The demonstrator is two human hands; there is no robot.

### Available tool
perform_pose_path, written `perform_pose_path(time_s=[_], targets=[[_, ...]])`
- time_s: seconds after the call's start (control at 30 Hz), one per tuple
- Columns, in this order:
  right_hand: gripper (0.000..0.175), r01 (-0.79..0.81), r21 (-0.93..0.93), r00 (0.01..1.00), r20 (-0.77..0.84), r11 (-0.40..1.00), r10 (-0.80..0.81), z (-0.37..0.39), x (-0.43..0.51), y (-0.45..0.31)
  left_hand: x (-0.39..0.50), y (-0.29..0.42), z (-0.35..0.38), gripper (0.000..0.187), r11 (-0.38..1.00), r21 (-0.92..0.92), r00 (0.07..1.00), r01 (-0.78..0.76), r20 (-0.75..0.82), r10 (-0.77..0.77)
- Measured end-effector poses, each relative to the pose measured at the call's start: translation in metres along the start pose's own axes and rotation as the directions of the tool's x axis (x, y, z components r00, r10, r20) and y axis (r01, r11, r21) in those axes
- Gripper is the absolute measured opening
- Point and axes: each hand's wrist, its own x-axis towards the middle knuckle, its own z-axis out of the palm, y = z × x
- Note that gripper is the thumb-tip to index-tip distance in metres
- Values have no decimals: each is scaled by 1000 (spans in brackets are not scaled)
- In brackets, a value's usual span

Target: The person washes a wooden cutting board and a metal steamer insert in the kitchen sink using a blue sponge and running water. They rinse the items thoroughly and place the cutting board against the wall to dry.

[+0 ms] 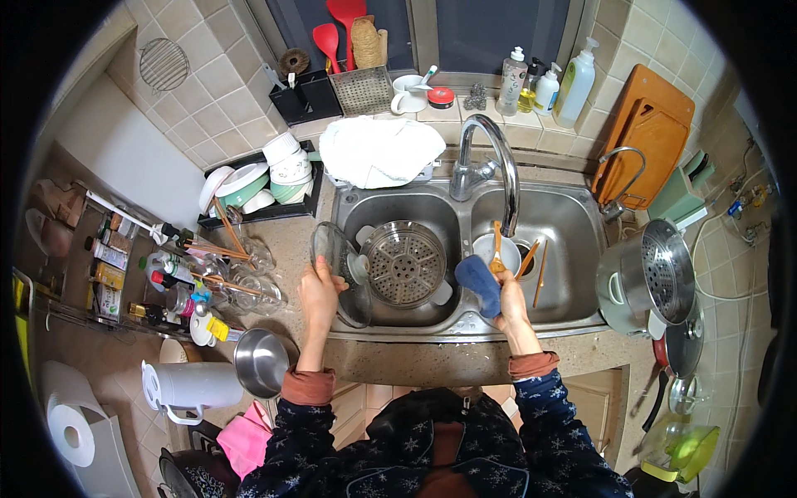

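Note:
My left hand (319,294) grips the rim of a glass pot lid (336,249), which is tilted on edge over the left side of the sink. The lid's pale knob (358,269) faces right. A blue sponge (478,285) is held in my right hand (513,305) above the divider between the two basins. Beneath the lid's right side, a perforated steamer insert (405,264) with pale handles sits in the left basin (445,215). In the right basin (570,249) lie a white bowl (482,248), a wooden-handled utensil (497,239) and chopsticks (540,274).
A chrome faucet (510,168) arches over the right basin. Stacked pots (629,286) stand to the right, near orange cutting boards (644,137). Glasses (258,292), a dish rack with bowls (243,183) and a steel pot (263,362) are on the left. Behind the sink lies a white cloth (380,152).

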Motion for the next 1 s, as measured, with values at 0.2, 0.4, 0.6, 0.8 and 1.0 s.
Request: perform_pose_path(time_s=[0.2, 0.4, 0.6, 0.8, 1.0], targets=[[29, -17, 261, 1000, 22, 965, 12, -18, -2, -3, 0, -4, 18, 46, 966, 254, 997, 41, -74, -23], [29, 77, 249, 994, -100, 966, -54, -22, -15, -12, 8, -17, 37, 47, 919, 395, 999, -23, -30, 37], [24, 71, 251, 997, -53, 965, -59, -17, -22, -18, 19, -46, 47, 46, 966, 252, 997, -60, 69, 44], [26, 59, 264, 997, -55, 963, -46, -7, -17, -12, 33, -72, 42, 43, 997, 71, 991, 29, 130, -38], [28, 43, 256, 999, -25, 966, -38, -3, -15, -14, 33, -97, 50, 43, 999, 50, 990, 18, 141, -25]])
